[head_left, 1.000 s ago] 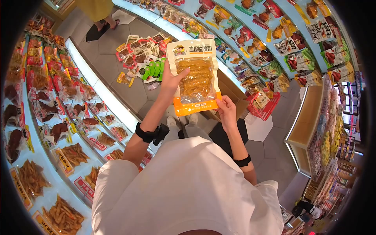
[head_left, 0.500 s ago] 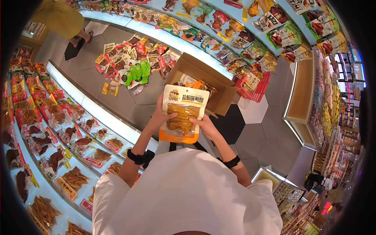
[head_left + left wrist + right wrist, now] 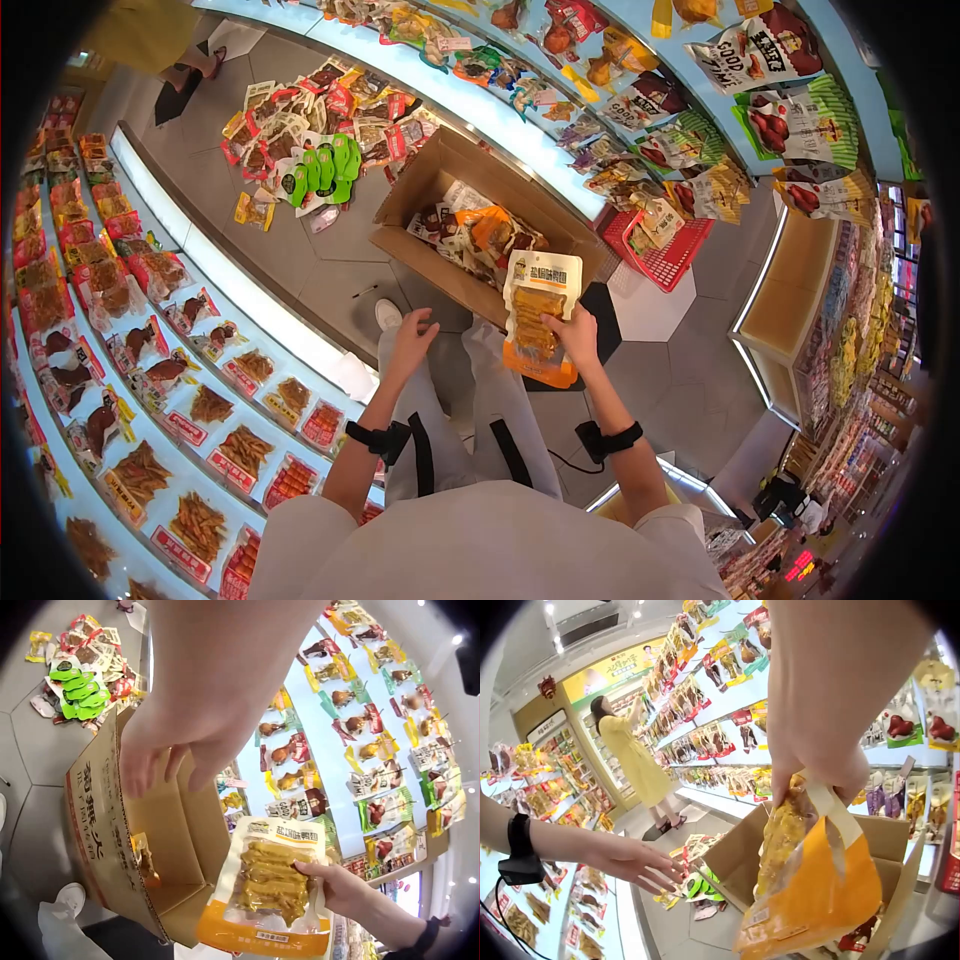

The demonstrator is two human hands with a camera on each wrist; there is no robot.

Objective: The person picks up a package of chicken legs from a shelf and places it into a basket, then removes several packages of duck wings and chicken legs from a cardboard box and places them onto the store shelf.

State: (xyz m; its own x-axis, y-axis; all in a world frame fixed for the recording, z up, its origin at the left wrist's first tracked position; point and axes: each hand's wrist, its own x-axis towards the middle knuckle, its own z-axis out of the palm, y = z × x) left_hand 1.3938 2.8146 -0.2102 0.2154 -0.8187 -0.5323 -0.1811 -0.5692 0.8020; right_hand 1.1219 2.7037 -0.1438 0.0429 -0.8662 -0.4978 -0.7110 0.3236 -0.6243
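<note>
My right hand (image 3: 577,335) pinches a white-and-orange snack bag (image 3: 527,345) by its side, the thumb across the clear front. Golden-brown wing pieces show through its window, as in the left wrist view of the same bag (image 3: 274,881). The bag hangs at the near right side of an open cardboard box (image 3: 440,265), overlapping its edge in the head view. Inside the box lie several packets, one of them orange (image 3: 490,232). Empty, with fingers loosely bent, my left hand (image 3: 408,345) is off the box's near left side.
A pile of packets (image 3: 290,140) lies on the floor beyond the box. To its right stands a red basket (image 3: 660,250) holding packets. Lit shelves of packaged snacks (image 3: 225,400) line both sides. A person in a yellow dress (image 3: 634,757) stands at the far shelves.
The left hand has let go of the bag and moved left. The right hand alone has carried it to the right, beside the box. Earlier both hands held it up in front.
</note>
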